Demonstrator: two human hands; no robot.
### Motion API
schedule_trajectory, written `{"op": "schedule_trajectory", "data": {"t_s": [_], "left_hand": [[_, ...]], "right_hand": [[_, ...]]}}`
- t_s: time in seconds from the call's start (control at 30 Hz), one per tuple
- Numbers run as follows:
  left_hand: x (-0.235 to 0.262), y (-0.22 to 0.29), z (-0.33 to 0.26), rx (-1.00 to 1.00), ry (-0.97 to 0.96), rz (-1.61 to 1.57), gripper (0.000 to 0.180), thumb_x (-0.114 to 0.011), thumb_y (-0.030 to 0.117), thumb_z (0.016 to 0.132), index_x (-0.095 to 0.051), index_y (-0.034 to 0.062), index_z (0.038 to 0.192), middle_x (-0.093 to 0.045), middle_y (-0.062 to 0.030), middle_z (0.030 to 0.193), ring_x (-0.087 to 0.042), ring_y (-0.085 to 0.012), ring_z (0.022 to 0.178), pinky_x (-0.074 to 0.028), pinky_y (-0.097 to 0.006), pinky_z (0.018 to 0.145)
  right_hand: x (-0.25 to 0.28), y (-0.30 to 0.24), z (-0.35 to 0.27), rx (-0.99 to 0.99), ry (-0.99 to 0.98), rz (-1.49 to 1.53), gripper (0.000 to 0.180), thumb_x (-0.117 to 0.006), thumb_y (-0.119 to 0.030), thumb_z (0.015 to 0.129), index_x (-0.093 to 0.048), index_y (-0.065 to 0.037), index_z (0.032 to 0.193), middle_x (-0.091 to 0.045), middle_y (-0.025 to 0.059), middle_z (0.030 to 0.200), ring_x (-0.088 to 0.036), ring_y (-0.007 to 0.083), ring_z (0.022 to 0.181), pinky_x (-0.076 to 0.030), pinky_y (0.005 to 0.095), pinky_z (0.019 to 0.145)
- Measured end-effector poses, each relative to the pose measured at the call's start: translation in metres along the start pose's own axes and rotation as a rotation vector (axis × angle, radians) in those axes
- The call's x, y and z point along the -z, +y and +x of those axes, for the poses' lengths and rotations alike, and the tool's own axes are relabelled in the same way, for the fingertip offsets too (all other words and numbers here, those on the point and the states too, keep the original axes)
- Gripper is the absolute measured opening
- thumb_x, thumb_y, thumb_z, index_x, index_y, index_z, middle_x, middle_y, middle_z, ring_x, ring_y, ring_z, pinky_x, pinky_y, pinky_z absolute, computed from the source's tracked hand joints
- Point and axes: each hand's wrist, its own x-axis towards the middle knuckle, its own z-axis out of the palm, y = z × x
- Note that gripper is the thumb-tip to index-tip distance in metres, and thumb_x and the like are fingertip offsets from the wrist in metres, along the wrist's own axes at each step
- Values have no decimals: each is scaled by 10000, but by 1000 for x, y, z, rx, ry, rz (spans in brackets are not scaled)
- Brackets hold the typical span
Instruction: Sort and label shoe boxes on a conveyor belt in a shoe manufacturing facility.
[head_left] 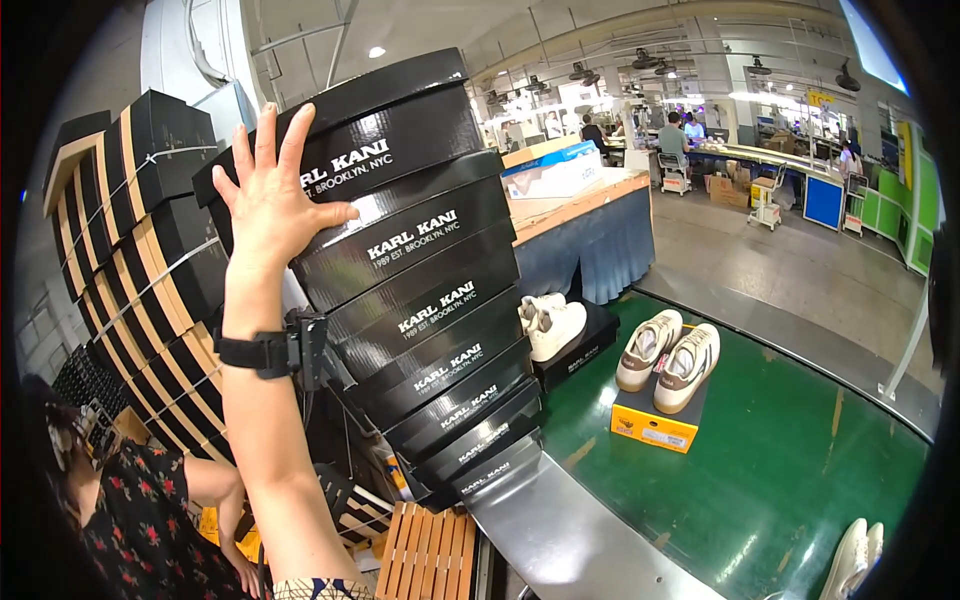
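Bright overhead factory light, box-lid glare, strong fisheye bending, dark rim.

Stack of shoe boxes (430,300) left of conveyor belt (780,480), sneaker pair (668,355) on belt.

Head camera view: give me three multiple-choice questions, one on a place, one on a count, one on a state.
1. Where does the pair of beige sneakers with dark stripes stand?
A. on a yellow and grey cardboard box
B. on the grey floor
C. in a drawer

2. How many hands touch the tall stack of black shoe boxes with white lettering?
A. none
B. one
C. two

3. How is the left hand?
A. fisted
B. pinching a lace
C. open, fingers spread

Answers: 1 A, the sneakers sit atop the box on the green conveyor belt; 2 B, only the left hand is pressed there; 3 C, palm flat against the top box.
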Motion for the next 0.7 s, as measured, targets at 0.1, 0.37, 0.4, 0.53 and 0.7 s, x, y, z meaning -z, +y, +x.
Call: {"op": "schedule_trajectory", "data": {"t_s": [0.1, 0.37, 0.4, 0.53, 0.7], "left_hand": [[9, -11, 3, -23, -104, -59, 1189, -866, 367, 383, -268, 289, 1407, -201, -93, 1486, -149, -364, 1368, -145, -649, 1025], [11, -57, 12, -88, -258, 25, 1213, -857, 253, 363, -248, 305, 1411, -254, -124, 1456, -189, -379, 1351, -163, -639, 1025], [14, -50, 12, -130, -219, 41, 1150, -846, 219, 415, -269, 281, 1407, -322, -124, 1419, -261, -336, 1331, -193, -607, 1026], [-16, -73, 26, 17, 66, -515, 642, -776, 280, 664, -525, 142, 1239, -583, -128, 1146, -555, -264, 1074, -435, -340, 888], [-70, -104, 39, -49, 54, -419, 513, -638, 324, 807, -513, 42, 1217, -554, -159, 1164, -514, -241, 1110, -389, -330, 943]], "right_hand": [[7, -1, -2, 27, 14, 23, 408, -467, -243, 897, -493, -27, 1242, -556, 207, 1183, -518, 363, 1089, -393, 395, 925], [33, -15, -24, -72, -12, 326, 419, -482, -216, 873, -494, -21, 1243, -544, 219, 1197, -503, 359, 1116, -380, 376, 943], [29, -10, -22, -96, -2, 318, 419, -482, -216, 873, -494, -21, 1243, -544, 219, 1197, -503, 359, 1116, -380, 376, 943], [-4, 27, -12, -124, 8, 266, 458, -522, -245, 834, -499, -14, 1229, -555, 226, 1175, -523, 373, 1087, -403, 394, 911], [-86, 94, 23, -31, 287, 109, 393, -624, -136, 650, -546, -10, 1014, -587, 199, 922, -541, 383, 917, -424, 470, 817]]}}
